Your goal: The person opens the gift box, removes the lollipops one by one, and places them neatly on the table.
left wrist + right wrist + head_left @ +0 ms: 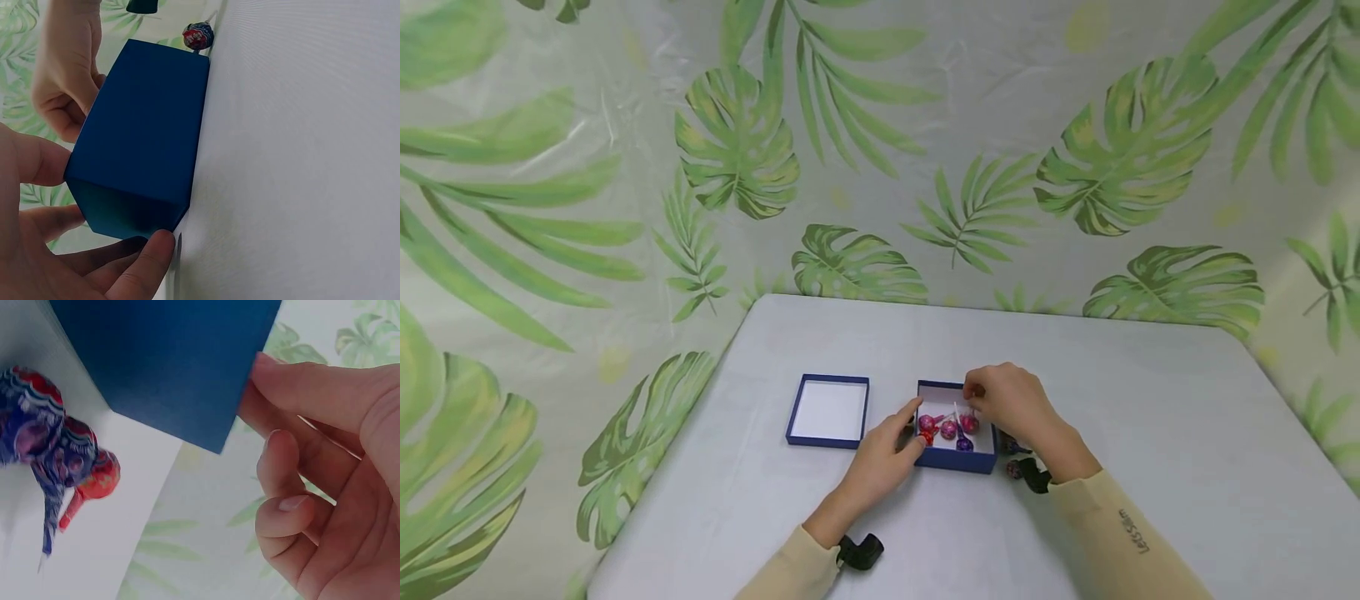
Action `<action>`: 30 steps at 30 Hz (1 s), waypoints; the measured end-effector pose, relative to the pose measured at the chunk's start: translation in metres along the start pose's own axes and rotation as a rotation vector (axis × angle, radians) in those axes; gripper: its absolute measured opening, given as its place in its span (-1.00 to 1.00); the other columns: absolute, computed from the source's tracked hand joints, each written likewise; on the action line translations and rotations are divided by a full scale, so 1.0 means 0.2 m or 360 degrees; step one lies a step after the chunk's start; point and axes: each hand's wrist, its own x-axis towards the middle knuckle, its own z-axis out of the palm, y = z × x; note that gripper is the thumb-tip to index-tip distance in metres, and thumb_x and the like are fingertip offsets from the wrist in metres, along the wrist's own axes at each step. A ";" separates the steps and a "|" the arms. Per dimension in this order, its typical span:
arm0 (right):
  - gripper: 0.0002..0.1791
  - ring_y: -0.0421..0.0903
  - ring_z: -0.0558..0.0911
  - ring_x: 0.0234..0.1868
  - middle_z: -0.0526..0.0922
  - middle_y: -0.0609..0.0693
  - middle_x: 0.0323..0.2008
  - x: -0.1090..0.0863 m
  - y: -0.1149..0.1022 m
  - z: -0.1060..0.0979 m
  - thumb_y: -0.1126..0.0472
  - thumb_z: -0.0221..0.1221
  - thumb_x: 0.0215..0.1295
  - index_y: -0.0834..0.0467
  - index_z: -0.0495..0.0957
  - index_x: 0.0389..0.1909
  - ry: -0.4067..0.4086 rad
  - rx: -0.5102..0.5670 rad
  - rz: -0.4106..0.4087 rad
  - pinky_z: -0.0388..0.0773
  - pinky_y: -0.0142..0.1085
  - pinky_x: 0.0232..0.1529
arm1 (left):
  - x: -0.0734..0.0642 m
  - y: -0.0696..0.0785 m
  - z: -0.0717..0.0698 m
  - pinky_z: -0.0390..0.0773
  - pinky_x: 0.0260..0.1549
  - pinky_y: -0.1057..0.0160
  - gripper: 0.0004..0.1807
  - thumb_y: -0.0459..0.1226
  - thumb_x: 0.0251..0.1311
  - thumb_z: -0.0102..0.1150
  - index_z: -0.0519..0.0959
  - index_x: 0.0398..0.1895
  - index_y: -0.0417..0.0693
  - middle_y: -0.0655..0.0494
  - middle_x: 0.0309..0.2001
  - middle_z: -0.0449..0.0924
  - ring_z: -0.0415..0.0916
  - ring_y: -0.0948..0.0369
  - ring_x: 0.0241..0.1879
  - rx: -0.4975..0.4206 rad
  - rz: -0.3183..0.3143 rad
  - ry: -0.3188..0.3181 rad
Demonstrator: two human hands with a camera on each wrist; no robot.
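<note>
A blue box with a white inside stands on the table, holding several lollipops in pink, red and purple wrappers. My left hand grips its left end, thumb at the near corner and fingers along the side; the left wrist view shows fingertips against the blue wall. Over the far right corner, my right hand reaches in with thumb and index finger together, seemingly pinching the stick of a pink lollipop. In the right wrist view the box wall hides those fingertips; the other fingers curl.
Left of the box lies a shallow blue-rimmed lid, white inside facing up. Several wrapped lollipops, dark blue and red, lie right of the box, partly under my right forearm. A leaf-patterned sheet hangs behind the white table.
</note>
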 end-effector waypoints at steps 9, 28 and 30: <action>-0.96 -0.10 0.60 -0.36 0.70 -0.12 -0.40 -0.04 0.00 -0.07 0.21 0.42 0.20 0.03 0.76 -0.34 0.0091 0.0041 0.0101 0.58 -0.15 -0.37 | 0.01 0.01 0.01 0.33 0.33 -0.05 -0.36 -0.15 0.42 0.06 0.25 0.55 0.12 0.03 0.41 0.38 0.30 0.07 0.40 0.0039 0.0061 0.0005; -0.94 -0.18 0.50 -0.51 0.69 -0.15 -0.49 -0.19 0.02 -0.12 0.17 0.39 0.26 0.03 0.79 -0.28 0.0358 0.0129 0.0131 0.42 -0.29 -0.57 | 0.00 0.01 0.01 0.29 0.36 -0.03 -0.35 -0.14 0.41 0.06 0.24 0.56 0.17 0.06 0.43 0.35 0.24 0.07 0.43 0.0023 0.0005 -0.0007; -0.94 -0.16 0.50 -0.48 0.68 -0.16 -0.49 -0.20 0.02 -0.12 0.16 0.38 0.26 0.02 0.79 -0.28 0.0386 0.0126 0.0149 0.43 -0.27 -0.54 | 0.00 0.01 0.01 0.29 0.36 -0.02 -0.35 -0.14 0.42 0.06 0.23 0.56 0.20 0.07 0.43 0.35 0.24 0.08 0.43 0.0024 0.0004 -0.0010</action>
